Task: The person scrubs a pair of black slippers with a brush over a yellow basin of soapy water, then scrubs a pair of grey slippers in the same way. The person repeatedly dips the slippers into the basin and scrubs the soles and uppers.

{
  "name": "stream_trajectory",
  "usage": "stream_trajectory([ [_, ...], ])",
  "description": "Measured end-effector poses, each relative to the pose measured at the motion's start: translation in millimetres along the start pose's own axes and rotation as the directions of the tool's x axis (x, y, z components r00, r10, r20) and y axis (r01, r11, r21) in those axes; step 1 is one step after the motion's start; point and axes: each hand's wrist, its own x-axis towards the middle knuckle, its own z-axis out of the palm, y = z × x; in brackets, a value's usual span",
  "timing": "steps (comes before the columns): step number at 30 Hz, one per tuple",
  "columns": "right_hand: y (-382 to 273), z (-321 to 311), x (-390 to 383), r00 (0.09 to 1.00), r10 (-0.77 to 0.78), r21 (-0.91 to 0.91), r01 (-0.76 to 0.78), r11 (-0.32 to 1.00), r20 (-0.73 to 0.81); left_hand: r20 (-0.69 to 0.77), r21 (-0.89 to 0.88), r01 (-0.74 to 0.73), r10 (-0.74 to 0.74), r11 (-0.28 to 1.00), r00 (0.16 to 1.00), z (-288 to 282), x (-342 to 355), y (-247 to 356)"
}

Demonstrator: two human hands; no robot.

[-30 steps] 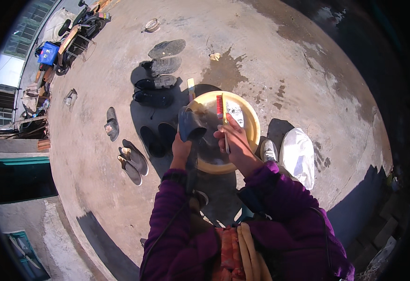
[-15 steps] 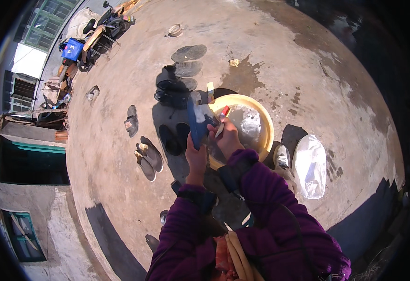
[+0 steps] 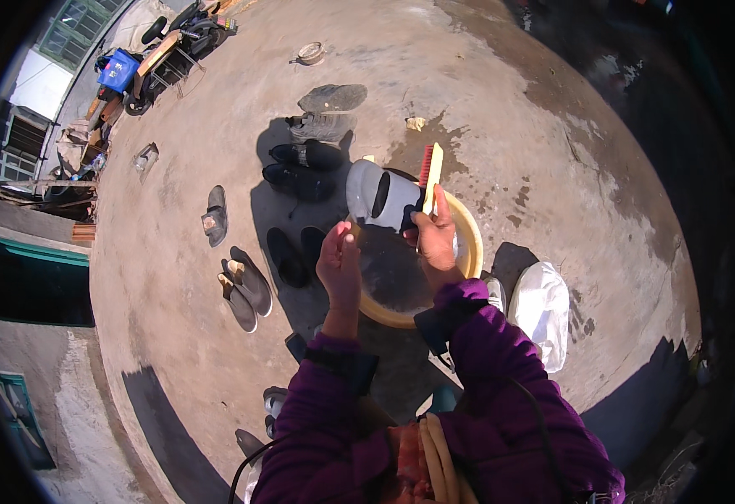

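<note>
A grey-blue slipper [image 3: 371, 188] with a dark slot is held up over the yellow basin [image 3: 473, 244]. My right hand [image 3: 437, 235] grips a scrub brush [image 3: 432, 175] with red bristles and a pale handle, pointing away from me. The slipper's near right end meets that same hand, which appears to hold it too. My left hand [image 3: 339, 267] is just below the slipper's left side, fingers raised and loosely parted, holding nothing. Murky grey water [image 3: 393, 269] shows in the basin beneath.
Left of the basin, dark shoes [image 3: 300, 181] stand in shadow, with more slippers [image 3: 246, 286] further left. A white bag [image 3: 540, 315] lies to the right. A motorbike [image 3: 184, 38] and a blue box [image 3: 119, 70] are at the far left.
My left hand has let go of the slipper, now at my right hand and turned flatter. The brush has swung upright. My view has shifted slightly.
</note>
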Motion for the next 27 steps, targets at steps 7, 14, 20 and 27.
stream_trajectory([
  [7,12.7,-3.1,-17.7,0.938,-0.085,-0.256,0.179,0.95,0.337,0.321,-0.234,0.606,-0.528,0.761,0.787,2.6,8.8,27.4],
  [14,13.8,4.2,-14.4,0.928,0.019,-0.698,0.268,0.664,0.373,0.524,-0.42,0.832,-0.652,0.363,0.549,-9.2,6.8,1.1],
  [20,24.9,19.1,-47.5,0.722,-0.322,-0.671,0.69,0.273,0.612,0.35,-0.622,0.606,-0.516,0.496,0.782,-10.7,15.2,-6.1],
  [27,32.1,22.6,-53.8,0.819,-0.164,-0.717,0.564,0.411,0.55,0.484,-0.511,0.608,-0.381,0.608,0.788,-7.6,5.8,-11.9],
])
